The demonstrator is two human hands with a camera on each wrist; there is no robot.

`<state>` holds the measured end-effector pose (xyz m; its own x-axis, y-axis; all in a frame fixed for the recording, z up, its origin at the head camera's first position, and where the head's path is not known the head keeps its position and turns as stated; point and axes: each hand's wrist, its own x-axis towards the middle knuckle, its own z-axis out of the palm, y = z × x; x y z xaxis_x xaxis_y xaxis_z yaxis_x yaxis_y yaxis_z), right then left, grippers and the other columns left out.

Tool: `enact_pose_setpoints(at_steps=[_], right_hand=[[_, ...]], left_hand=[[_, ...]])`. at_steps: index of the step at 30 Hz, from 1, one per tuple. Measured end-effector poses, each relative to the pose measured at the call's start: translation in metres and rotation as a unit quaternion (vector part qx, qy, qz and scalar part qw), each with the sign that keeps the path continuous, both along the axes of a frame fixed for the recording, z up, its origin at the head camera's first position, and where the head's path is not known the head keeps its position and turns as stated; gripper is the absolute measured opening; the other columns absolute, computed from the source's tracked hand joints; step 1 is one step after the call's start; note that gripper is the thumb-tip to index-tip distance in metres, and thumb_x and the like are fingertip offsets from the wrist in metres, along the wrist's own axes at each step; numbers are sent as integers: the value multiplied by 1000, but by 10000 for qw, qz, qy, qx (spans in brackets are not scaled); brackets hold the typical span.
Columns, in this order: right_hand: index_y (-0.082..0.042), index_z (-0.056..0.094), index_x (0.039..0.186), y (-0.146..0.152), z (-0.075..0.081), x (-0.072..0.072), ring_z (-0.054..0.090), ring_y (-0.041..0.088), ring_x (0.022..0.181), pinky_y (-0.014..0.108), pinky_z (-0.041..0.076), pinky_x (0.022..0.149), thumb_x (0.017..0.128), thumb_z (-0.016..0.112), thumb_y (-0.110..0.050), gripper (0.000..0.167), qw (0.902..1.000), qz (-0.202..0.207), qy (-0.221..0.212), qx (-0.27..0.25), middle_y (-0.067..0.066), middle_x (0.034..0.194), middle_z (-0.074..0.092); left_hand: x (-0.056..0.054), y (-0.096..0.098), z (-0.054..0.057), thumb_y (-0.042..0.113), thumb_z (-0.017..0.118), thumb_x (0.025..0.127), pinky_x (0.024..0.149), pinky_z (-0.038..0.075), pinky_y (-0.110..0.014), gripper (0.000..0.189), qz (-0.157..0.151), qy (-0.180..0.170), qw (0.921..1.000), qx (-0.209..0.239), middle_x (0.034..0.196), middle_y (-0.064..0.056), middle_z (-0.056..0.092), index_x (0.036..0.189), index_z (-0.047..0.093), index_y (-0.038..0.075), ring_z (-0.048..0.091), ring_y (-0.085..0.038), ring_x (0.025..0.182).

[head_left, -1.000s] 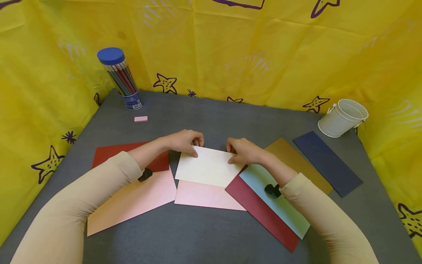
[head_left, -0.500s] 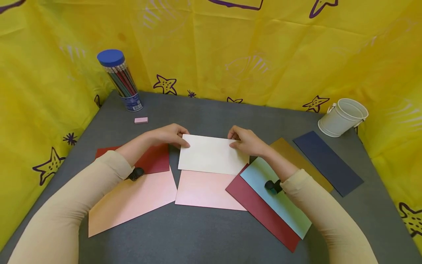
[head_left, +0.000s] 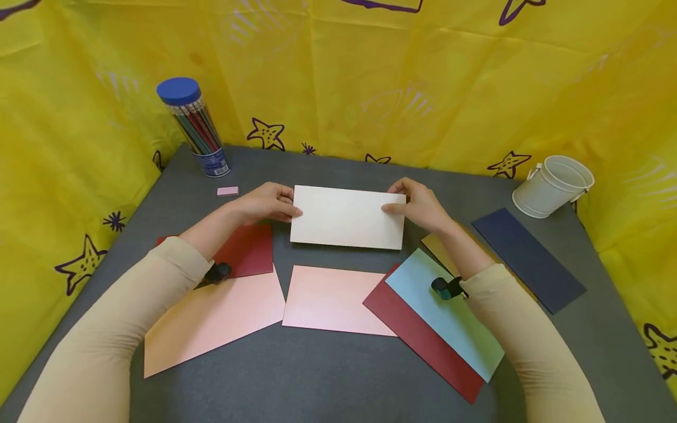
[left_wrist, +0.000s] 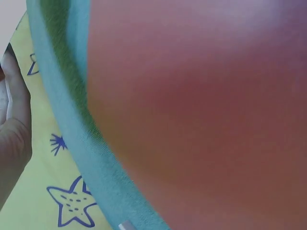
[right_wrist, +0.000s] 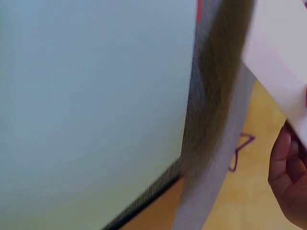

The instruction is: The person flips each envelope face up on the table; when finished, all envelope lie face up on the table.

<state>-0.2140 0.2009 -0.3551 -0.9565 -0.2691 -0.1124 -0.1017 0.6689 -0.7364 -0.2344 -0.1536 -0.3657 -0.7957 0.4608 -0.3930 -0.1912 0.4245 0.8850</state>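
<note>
On the head view I have the left hand (head_left: 270, 202) and right hand (head_left: 420, 205) pinching the white card (head_left: 348, 218) near its 2 ends, thumbs on its face. It is over the grey table (head_left: 264, 382), beyond the pink card (head_left: 335, 299) and apart from it. The light blue card (head_left: 423, 288) overlaps the dark red card (head_left: 423, 341). On the left wrist view only part of the left hand shows, so I can't tell its grip there. On the right wrist view I see the right hand's curled fingers at the white card's edge.
</note>
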Motion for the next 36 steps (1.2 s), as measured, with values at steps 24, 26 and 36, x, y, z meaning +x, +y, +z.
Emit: enact_pose_setpoints(at_steps=[24, 26, 36], right_hand=[[-10, 66, 102, 38, 13, -26, 66, 10, 84, 19, 58, 77, 92, 70, -23, 17, 9623, -1399, -508, -2276, -12, 87, 63], [-13, 67, 98, 38, 14, -29, 65, 9, 84, 19, 58, 75, 91, 71, -21, 11, 9584, -1458, -467, -2410, -12, 86, 63], [-12, 74, 92, 40, 11, -38, 72, 8, 77, 21, 60, 74, 92, 67, -8, 8, 9275, -1514, -614, -3362, -8, 81, 75]], left_hand=[[-38, 28, 22, 22, 71, 92, 92, 56, -28, 37, 1929, 1047, 9755, 139, 96, 6, 66, 122, 66, 2, 65, -10, 90], [-40, 31, 23, 18, 70, 92, 81, 56, -19, 36, 2071, 1066, 9716, 407, 91, 9, 66, 123, 65, 0, 64, -6, 83], [-48, 45, 24, 8, 64, 94, 91, 58, -28, 28, 2649, 651, 9542, 1227, 102, -5, 70, 120, 67, -2, 69, -5, 78]])
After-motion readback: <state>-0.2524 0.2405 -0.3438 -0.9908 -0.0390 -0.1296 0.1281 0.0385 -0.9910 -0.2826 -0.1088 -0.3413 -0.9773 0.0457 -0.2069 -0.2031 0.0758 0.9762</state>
